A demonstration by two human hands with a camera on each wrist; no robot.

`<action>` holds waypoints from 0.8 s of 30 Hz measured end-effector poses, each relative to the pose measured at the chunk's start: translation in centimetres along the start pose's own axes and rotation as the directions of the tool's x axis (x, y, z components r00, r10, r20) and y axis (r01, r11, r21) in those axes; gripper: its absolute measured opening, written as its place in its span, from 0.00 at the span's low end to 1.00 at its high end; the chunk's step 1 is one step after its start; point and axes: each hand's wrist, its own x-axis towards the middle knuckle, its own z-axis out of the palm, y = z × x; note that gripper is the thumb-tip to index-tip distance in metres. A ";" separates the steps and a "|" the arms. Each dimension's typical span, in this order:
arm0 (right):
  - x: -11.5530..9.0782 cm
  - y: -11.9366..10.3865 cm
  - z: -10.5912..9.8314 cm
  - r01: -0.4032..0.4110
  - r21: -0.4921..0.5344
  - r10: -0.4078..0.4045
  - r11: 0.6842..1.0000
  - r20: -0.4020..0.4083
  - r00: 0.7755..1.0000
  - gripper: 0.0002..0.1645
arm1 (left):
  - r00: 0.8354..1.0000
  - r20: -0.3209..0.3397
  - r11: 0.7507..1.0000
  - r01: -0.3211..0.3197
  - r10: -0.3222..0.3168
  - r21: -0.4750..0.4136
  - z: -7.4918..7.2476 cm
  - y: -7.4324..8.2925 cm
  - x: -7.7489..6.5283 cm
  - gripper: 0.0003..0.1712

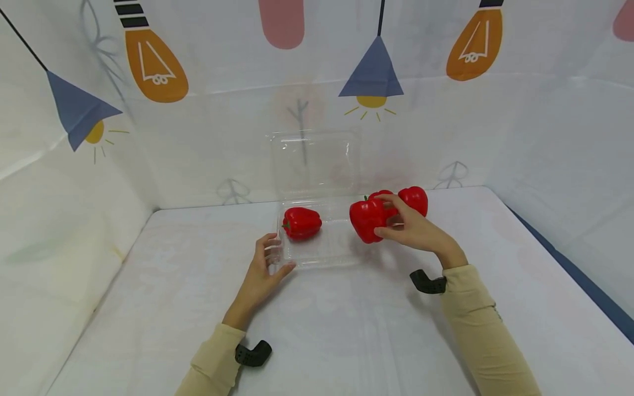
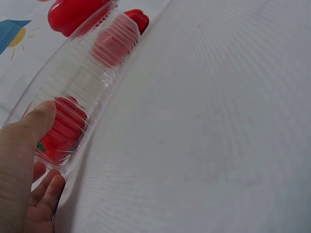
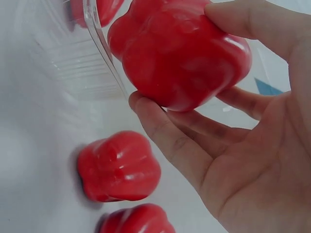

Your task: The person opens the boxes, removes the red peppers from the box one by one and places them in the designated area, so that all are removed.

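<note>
A clear plastic clamshell box (image 1: 327, 258) lies with its lid raised at the back. One red bell pepper (image 1: 302, 223) rests on its side in the left end of the box; it also shows through the wall in the left wrist view. My left hand (image 1: 260, 272) grips the near left corner, thumb (image 2: 41, 119) against the wall and fingers at the side. Above the box's right end, my right hand (image 1: 413, 228) holds another red bell pepper (image 3: 180, 56) between thumb and fingertips.
To the right of the box, partly behind my right hand, sit two more red bell peppers, a nearer one (image 3: 119, 166) and another (image 1: 413, 199). The raised clear lid (image 1: 317, 165) stands before a patterned white cloth backdrop (image 1: 213, 121).
</note>
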 end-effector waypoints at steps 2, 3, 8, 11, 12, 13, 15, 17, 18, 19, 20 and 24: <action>0.0 0.1 -0.1 0.002 0.002 -0.002 1.000 0.005 1.000 0.43 | 1.000 0.001 1.000 0.002 -0.002 0.001 -0.1 0.0 0.0 0.46; -0.1 0.1 -0.1 0.002 0.005 -0.002 1.000 0.008 1.000 0.43 | 1.000 0.002 1.000 0.003 -0.003 0.001 -0.1 0.0 -0.1 0.46; -0.3 0.1 -0.5 -0.012 0.024 0.011 1.000 0.022 1.000 0.43 | 1.000 0.004 1.000 -0.005 0.005 -0.005 -0.1 0.0 -0.1 0.47; -0.6 0.1 -0.9 -0.039 0.025 0.038 0.999 0.026 0.999 0.44 | 1.000 0.005 1.000 -0.007 0.007 -0.015 0.0 0.0 0.0 0.46; -0.7 0.1 -1.1 -0.052 0.026 0.051 0.998 0.027 0.998 0.45 | 1.000 0.007 1.000 -0.004 0.005 -0.016 0.1 0.1 0.1 0.46; -0.9 0.1 -1.2 -0.063 0.025 0.063 0.998 0.028 0.998 0.45 | 1.000 0.008 1.000 -0.004 0.004 -0.018 0.1 0.1 0.1 0.46; -1.0 0.1 -1.4 -0.080 0.026 0.079 0.996 0.032 0.996 0.45 | 1.000 0.011 1.000 -0.006 0.006 -0.016 0.2 0.0 0.1 0.46; -1.1 0.1 -1.6 -0.090 0.031 0.088 0.995 0.039 0.995 0.45 | 1.000 0.007 1.000 -0.005 0.005 -0.013 0.2 0.1 0.1 0.46; -1.2 0.1 -1.7 -0.090 0.036 0.089 0.995 0.045 0.995 0.45 | 1.000 0.005 1.000 -0.004 0.004 -0.008 0.2 0.1 0.1 0.46; -1.2 0.2 -1.8 -0.089 0.041 0.087 0.995 0.050 0.995 0.44 | 1.000 0.001 1.000 -0.004 0.004 -0.006 0.2 0.1 0.1 0.46; -1.2 0.2 -1.8 -0.088 0.045 0.086 0.995 0.053 0.995 0.44 | 1.000 -0.001 1.000 -0.003 0.003 -0.003 0.1 0.1 0.1 0.46; -1.1 0.6 -2.0 -0.081 0.064 0.077 0.995 0.063 0.995 0.43 | 1.000 -0.003 1.000 -0.004 0.004 0.001 0.0 0.1 0.0 0.46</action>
